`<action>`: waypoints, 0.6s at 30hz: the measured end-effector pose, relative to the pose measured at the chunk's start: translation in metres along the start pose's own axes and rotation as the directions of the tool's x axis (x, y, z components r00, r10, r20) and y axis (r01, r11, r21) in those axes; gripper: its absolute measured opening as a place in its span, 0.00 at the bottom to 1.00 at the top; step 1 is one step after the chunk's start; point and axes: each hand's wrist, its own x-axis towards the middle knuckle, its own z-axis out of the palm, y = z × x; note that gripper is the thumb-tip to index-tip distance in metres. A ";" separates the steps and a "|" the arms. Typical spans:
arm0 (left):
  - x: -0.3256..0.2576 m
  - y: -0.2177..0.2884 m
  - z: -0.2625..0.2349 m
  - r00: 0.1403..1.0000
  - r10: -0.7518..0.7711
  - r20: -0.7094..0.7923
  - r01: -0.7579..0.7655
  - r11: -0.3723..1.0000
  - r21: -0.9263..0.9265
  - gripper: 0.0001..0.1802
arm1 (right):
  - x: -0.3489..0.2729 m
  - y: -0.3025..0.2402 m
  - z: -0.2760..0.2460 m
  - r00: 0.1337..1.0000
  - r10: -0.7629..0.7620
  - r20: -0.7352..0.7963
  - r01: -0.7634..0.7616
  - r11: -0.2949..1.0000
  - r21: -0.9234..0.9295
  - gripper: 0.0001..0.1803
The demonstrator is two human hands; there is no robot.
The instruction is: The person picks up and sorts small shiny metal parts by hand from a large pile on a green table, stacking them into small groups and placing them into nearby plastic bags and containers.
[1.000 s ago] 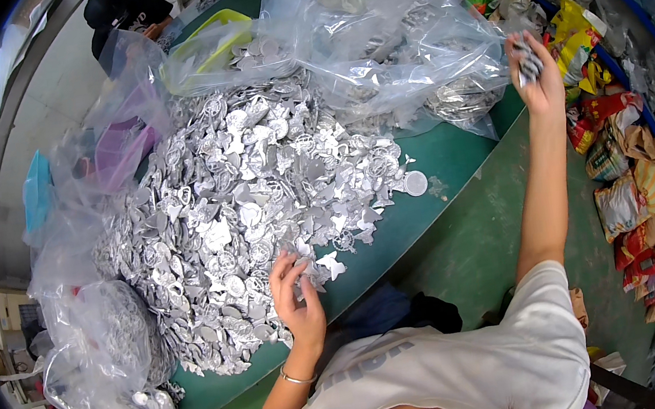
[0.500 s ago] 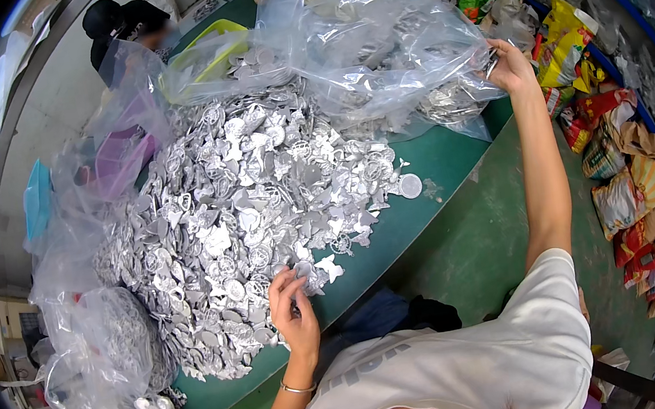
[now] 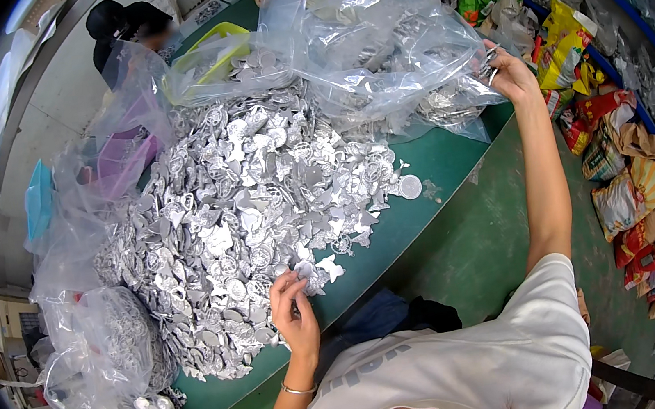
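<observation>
A large heap of small flat silver metal pieces [image 3: 220, 235], in discs and cut-out shapes, lies on the green tabletop [image 3: 406, 235]. At the heap's near edge, my left hand [image 3: 294, 312] is closed, its curled fingertips at a grey round piece. My right arm reaches to the far right, where my right hand [image 3: 514, 81] is closed round several silver metal pieces [image 3: 489, 63]. That hand is beside the mouth of a big clear plastic bag [image 3: 380, 40], which holds more of these pieces. Part of what the right hand grips is hidden by its fingers.
A yellow-green basket [image 3: 220, 49] and a purple basket [image 3: 123, 161] stand behind the heap, partly under clear plastic. A filled plastic bag [image 3: 107, 349] sits at the left. Coloured packages [image 3: 616, 199] line the right side. Another person [image 3: 127, 32] is at the far left.
My right hand has turned slightly and its fingers have loosened a little, so more of the metal pieces in it show. My left hand is nearly still.
</observation>
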 end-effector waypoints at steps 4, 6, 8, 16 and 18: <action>0.000 0.003 0.000 1.000 -0.004 0.016 0.004 1.000 -0.003 0.10 | -0.035 0.001 0.026 0.988 -0.116 0.102 0.107 0.991 0.085 0.31; 0.000 0.007 0.000 0.999 -0.001 0.038 0.002 1.000 -0.026 0.10 | -0.062 0.009 0.034 0.961 -0.073 0.265 0.035 0.989 0.144 0.31; 0.003 0.013 0.005 0.998 -0.001 0.064 0.005 0.998 -0.063 0.11 | -0.103 0.035 0.061 0.936 0.114 0.334 -0.154 0.984 0.094 0.31; 0.034 0.049 0.053 0.871 -0.247 0.424 0.480 0.610 -0.631 0.42 | -0.188 0.184 0.111 0.589 0.716 0.374 -0.707 0.681 -0.190 0.33; 0.038 0.041 0.054 0.829 -0.347 0.439 0.558 0.558 -0.614 0.41 | -0.199 0.198 0.123 0.654 0.683 0.325 -0.626 0.730 -0.275 0.34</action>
